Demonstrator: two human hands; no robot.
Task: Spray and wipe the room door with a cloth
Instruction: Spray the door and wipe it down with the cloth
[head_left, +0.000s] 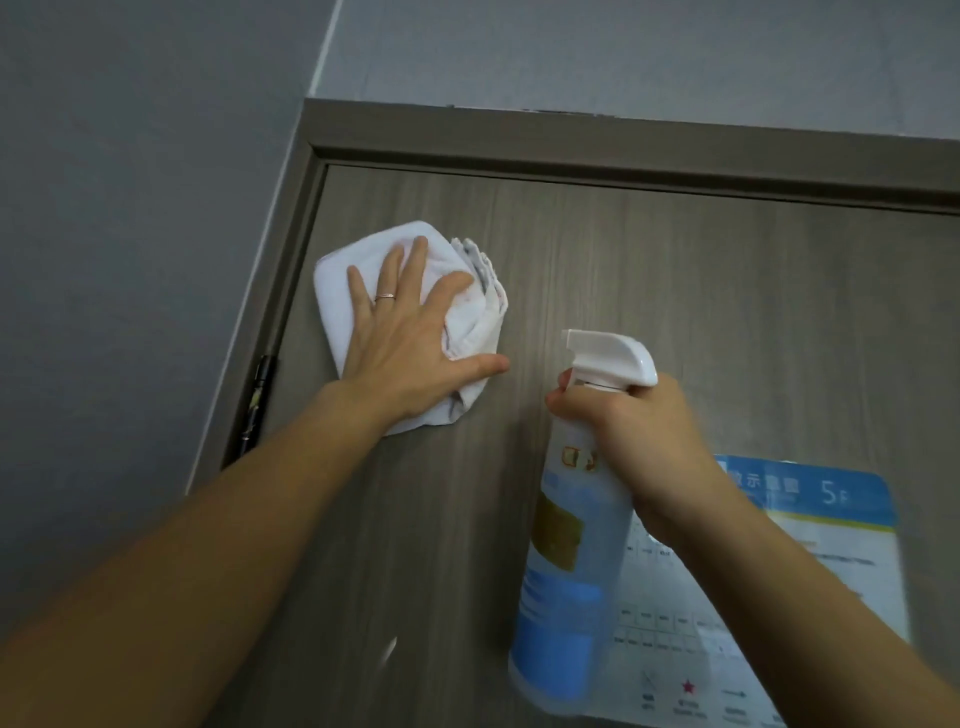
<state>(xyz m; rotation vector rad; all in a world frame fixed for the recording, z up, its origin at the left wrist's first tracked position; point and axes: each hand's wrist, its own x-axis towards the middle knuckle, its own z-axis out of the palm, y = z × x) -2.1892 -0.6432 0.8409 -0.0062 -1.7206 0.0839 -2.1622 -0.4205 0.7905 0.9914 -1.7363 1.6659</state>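
Note:
The grey-brown wood-grain door (701, 312) fills the view up to its top edge. My left hand (410, 338) lies flat with fingers spread, pressing a bunched white cloth (337, 291) against the door near its upper left corner. My right hand (639, 441) grips the neck of a clear spray bottle (566, 571) with a blue label and white trigger head (613, 358). The nozzle points left toward the cloth. The bottle hangs in front of the door's middle.
The door frame (519, 135) runs along the top and left side, with a dark hinge (260, 400) on the left edge. A blue and white floor-plan notice (810, 571) is stuck on the door at lower right. Grey wall (130, 208) lies to the left and above.

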